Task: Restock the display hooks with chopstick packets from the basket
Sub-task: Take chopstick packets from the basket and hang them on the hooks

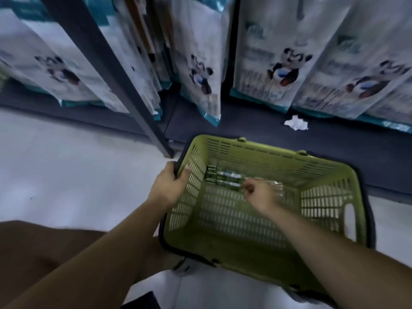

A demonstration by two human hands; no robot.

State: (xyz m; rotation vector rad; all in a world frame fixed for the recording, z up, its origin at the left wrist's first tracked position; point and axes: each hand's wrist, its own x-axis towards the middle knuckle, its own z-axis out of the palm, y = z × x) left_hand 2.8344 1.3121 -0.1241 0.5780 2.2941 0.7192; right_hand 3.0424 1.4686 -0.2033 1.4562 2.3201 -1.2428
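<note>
Two bare forearms reach forward from the bottom of the view, with a brown-clad leg (44, 248) below the left one. The left hand (171, 186) grips the left end of the green basket (223, 253), its thumb hooked over the rim and its fingers wrapped round the outside, where the dark handle (162, 233) runs along the edge. The basket sits on the pale floor (66, 163), tilted a little, its slotted walls and bottom in plain sight.

The right hand (260, 195) is down inside the basket, with its fingers curled and pinching the chopstick packets (225, 179). These lie flat on the basket bottom near the far left corner. Their green-labelled ends point toward the left wall, and their clear ends run rightward under the hand. The hand is slightly blurred, so the exact hold of each finger cannot be made out.

Beyond the basket runs the dark base of the shelf (267, 139), and a crumpled white scrap of paper (296, 123) lies on it. Above hang rows of large white bags printed with a panda (283, 63), some with teal bottom edges. A dark metal upright (111, 70) slants down through them on the left and meets the floor just beside the basket's far left corner.
</note>
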